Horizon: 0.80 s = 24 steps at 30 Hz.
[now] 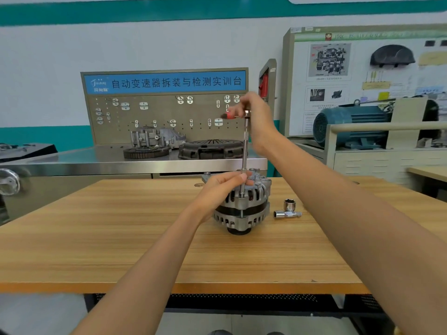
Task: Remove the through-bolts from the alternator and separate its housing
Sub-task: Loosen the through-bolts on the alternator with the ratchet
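**Loosening a through-bolt on an alternator that is not yet apart**

Standing pulley-down near the middle of a wooden table point(121, 238), the alternator point(243, 204) is a round body of ribbed, silver-grey cast metal with vent slots all round and a dark band about its waist. Its two housing halves sit closed together, so the separation is not yet done. A long extension bar point(245, 153) stands upright on it, its lower end seated at the housing's near edge, where a through-bolt appears to run down the side. How many bolts are already out cannot be told from here.

The right hand point(256, 117) is raised and curled round the head of a red-handled ratchet point(235, 114) at the top of the bar. The left hand point(222, 187) pinches the lower part of the bar, fingers resting against the alternator's top.

Just right of the alternator lie a loose socket point(289, 204) and a short adapter point(286, 214), touching each other.
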Each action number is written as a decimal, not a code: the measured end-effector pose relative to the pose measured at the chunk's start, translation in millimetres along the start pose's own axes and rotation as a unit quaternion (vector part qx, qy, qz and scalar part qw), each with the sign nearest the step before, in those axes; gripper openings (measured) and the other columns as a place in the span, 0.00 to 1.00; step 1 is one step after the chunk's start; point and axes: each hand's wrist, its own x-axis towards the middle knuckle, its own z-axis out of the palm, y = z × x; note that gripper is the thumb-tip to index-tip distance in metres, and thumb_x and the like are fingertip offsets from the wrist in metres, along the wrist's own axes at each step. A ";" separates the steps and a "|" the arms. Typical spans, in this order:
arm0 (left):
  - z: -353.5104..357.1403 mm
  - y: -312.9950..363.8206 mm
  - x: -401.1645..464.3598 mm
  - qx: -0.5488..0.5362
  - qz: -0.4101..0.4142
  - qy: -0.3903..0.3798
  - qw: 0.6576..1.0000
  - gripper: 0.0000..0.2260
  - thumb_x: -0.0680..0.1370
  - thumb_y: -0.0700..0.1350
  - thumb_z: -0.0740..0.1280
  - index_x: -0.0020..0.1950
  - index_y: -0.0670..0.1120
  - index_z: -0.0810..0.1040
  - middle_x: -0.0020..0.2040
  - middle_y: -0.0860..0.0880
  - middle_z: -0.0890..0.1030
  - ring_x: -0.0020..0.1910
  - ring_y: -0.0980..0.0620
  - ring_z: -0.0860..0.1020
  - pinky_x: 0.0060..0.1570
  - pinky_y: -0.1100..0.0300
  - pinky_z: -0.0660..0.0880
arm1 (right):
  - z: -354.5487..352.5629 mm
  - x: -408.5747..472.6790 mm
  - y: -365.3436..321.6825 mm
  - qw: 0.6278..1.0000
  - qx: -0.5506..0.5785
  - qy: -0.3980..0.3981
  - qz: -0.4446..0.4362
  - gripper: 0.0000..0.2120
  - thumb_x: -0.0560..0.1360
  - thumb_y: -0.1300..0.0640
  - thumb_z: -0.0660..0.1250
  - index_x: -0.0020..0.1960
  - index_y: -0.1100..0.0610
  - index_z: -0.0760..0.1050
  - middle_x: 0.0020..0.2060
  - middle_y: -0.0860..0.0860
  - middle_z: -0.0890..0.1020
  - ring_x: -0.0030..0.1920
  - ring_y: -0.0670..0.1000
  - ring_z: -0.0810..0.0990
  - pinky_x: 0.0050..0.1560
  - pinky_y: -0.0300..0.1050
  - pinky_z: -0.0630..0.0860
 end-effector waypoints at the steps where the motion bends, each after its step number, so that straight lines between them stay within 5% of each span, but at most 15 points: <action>1: -0.6 -0.6 1.4 0.003 0.003 0.002 1.000 0.10 0.79 0.50 0.64 0.48 0.52 0.85 0.56 0.66 0.80 0.57 0.71 0.74 0.67 0.58 0.64 | -1.7 1.1 -0.5 0.998 0.058 -0.017 0.019 0.20 0.78 0.60 0.53 0.27 0.57 0.64 0.27 0.51 0.76 0.44 0.48 0.79 0.57 0.45 0.68; 3: -2.4 -1.1 4.3 0.007 0.008 0.001 1.000 0.09 0.79 0.48 0.65 0.53 0.50 0.84 0.54 0.68 0.80 0.57 0.70 0.74 0.64 0.63 0.66 | -2.7 2.7 0.5 0.991 0.122 -0.048 0.033 0.20 0.79 0.60 0.52 0.27 0.57 0.63 0.25 0.51 0.78 0.48 0.48 0.80 0.66 0.51 0.67; 6: -5.8 2.7 6.9 0.005 0.030 -0.003 1.000 0.10 0.79 0.44 0.65 0.60 0.51 0.79 0.52 0.61 0.83 0.54 0.68 0.78 0.55 0.73 0.71 | 0.6 3.4 2.5 0.991 0.112 -0.072 0.035 0.19 0.79 0.61 0.53 0.28 0.57 0.64 0.29 0.51 0.80 0.50 0.48 0.80 0.68 0.51 0.67; 9: -10.6 8.4 8.2 0.009 0.035 -0.006 0.999 0.09 0.78 0.40 0.66 0.56 0.50 0.79 0.50 0.53 0.85 0.53 0.61 0.81 0.54 0.71 0.74 | 9.0 0.6 3.8 0.998 0.029 -0.059 0.015 0.19 0.79 0.62 0.54 0.29 0.57 0.66 0.35 0.52 0.79 0.45 0.44 0.79 0.51 0.38 0.70; 11: -12.7 12.2 6.6 -0.002 0.026 -0.003 1.000 0.08 0.77 0.37 0.68 0.52 0.48 0.80 0.46 0.52 0.86 0.49 0.58 0.83 0.52 0.69 0.76 | 13.5 -3.5 5.1 0.989 -0.130 -0.037 -0.054 0.16 0.78 0.61 0.54 0.32 0.56 0.67 0.36 0.52 0.76 0.39 0.46 0.74 0.41 0.37 0.66; 12: -13.8 13.5 6.2 -0.005 0.022 0.004 1.000 0.07 0.76 0.37 0.69 0.51 0.46 0.81 0.44 0.52 0.86 0.47 0.57 0.83 0.50 0.69 0.77 | 14.7 -6.1 6.6 0.962 -0.248 -0.024 -0.113 0.14 0.78 0.60 0.55 0.34 0.56 0.66 0.35 0.51 0.74 0.38 0.48 0.72 0.38 0.39 0.64; 14: -14.2 16.1 7.2 -0.001 0.009 0.031 0.999 0.08 0.74 0.36 0.71 0.53 0.41 0.82 0.44 0.49 0.86 0.46 0.55 0.84 0.51 0.65 0.78 | 15.0 -9.4 11.3 0.836 -0.506 0.016 -0.214 0.08 0.77 0.56 0.56 0.42 0.57 0.69 0.37 0.50 0.73 0.41 0.51 0.71 0.41 0.42 0.66; 16: -12.0 17.6 10.7 0.028 -0.001 0.062 0.998 0.10 0.71 0.37 0.74 0.51 0.39 0.81 0.44 0.46 0.85 0.44 0.53 0.83 0.54 0.59 0.78 | 15.2 -9.1 16.0 0.702 -0.668 0.066 -0.236 0.12 0.77 0.52 0.57 0.54 0.60 0.71 0.48 0.55 0.77 0.52 0.57 0.74 0.58 0.49 0.67; 17: -9.7 17.9 12.5 0.046 -0.003 0.073 0.996 0.09 0.70 0.38 0.75 0.49 0.39 0.81 0.41 0.47 0.84 0.41 0.53 0.82 0.53 0.58 0.78 | 15.2 -9.4 16.0 0.675 -0.698 0.080 -0.226 0.15 0.77 0.52 0.58 0.57 0.61 0.70 0.52 0.58 0.76 0.55 0.59 0.73 0.64 0.53 0.64; 21: -5.3 17.7 15.5 0.081 0.007 0.073 0.994 0.10 0.71 0.42 0.75 0.44 0.41 0.76 0.34 0.49 0.76 0.37 0.53 0.75 0.44 0.60 0.74 | 11.0 -6.6 12.3 0.705 -0.667 0.086 -0.223 0.14 0.76 0.53 0.58 0.57 0.60 0.70 0.51 0.58 0.76 0.52 0.58 0.74 0.53 0.50 0.68; 24: -11.5 15.8 14.1 0.057 0.015 0.013 0.998 0.06 0.76 0.45 0.71 0.49 0.43 0.79 0.42 0.51 0.84 0.45 0.56 0.81 0.54 0.60 0.74 | 9.2 -4.8 11.4 0.721 -0.641 0.061 -0.256 0.12 0.75 0.54 0.58 0.54 0.60 0.71 0.45 0.55 0.75 0.44 0.53 0.70 0.45 0.47 0.65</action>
